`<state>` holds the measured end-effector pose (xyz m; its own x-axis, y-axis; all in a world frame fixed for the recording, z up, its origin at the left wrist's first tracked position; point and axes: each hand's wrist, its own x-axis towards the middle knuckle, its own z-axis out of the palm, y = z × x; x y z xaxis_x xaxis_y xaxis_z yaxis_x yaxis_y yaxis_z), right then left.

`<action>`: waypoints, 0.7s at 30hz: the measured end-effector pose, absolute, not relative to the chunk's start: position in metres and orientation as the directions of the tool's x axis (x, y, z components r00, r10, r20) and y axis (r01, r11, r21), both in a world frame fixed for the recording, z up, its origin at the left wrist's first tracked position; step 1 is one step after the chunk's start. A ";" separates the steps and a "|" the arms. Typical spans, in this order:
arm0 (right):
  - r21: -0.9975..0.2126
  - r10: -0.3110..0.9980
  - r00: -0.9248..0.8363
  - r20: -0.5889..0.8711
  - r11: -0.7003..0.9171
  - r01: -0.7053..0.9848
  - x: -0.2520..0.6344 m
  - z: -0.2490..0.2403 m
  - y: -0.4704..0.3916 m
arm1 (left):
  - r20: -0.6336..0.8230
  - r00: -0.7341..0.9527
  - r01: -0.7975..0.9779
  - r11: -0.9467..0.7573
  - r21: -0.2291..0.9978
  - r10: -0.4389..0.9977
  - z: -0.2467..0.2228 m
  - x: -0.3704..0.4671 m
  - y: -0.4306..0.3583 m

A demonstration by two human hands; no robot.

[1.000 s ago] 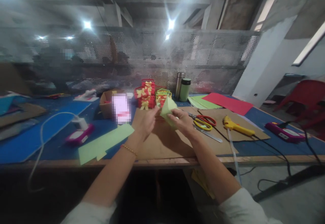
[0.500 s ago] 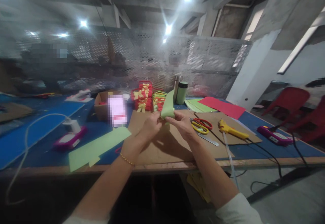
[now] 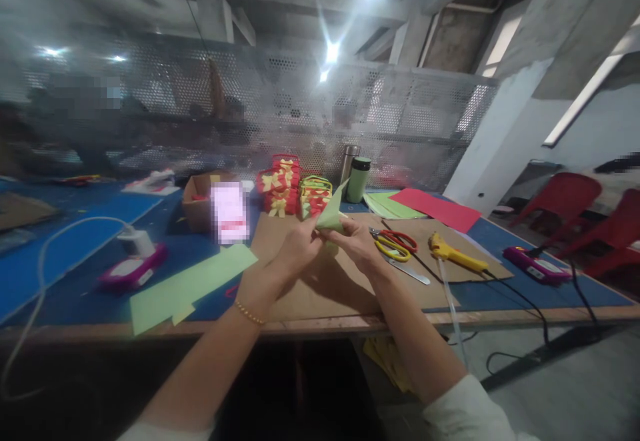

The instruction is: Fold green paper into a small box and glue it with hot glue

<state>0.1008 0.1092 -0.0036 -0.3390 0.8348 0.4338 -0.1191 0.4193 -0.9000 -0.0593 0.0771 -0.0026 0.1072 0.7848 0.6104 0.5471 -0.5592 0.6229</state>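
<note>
Green paper, thin and bent to a point, is held over matte brown cardboard on the bench; its edge is pinched by the left hand and right hand, seemingly so the flimsy sheet is steadied, though fingertip contact is blurred.
</note>
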 end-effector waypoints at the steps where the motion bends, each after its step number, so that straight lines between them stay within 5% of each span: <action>1: -0.896 0.828 -0.345 0.442 0.424 -0.130 0.101 -0.004 0.109 | 0.610 0.105 0.547 -0.558 0.624 0.786 -0.003 -0.059 0.078; 11: -0.883 0.797 -0.387 0.463 0.454 -0.120 0.103 0.000 0.108 | 0.565 0.060 0.536 -0.505 0.677 0.823 -0.002 -0.058 0.078; 21: -0.883 0.852 -0.247 0.462 0.468 -0.041 0.102 -0.006 0.116 | 0.577 -0.055 0.541 -0.461 0.703 0.815 0.003 -0.059 0.074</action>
<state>0.1023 0.1163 -0.0056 -0.2466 0.8517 0.4624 -0.0409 0.4676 -0.8830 -0.0591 0.0743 0.0027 -0.0547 0.8151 0.5768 0.5409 -0.4613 0.7033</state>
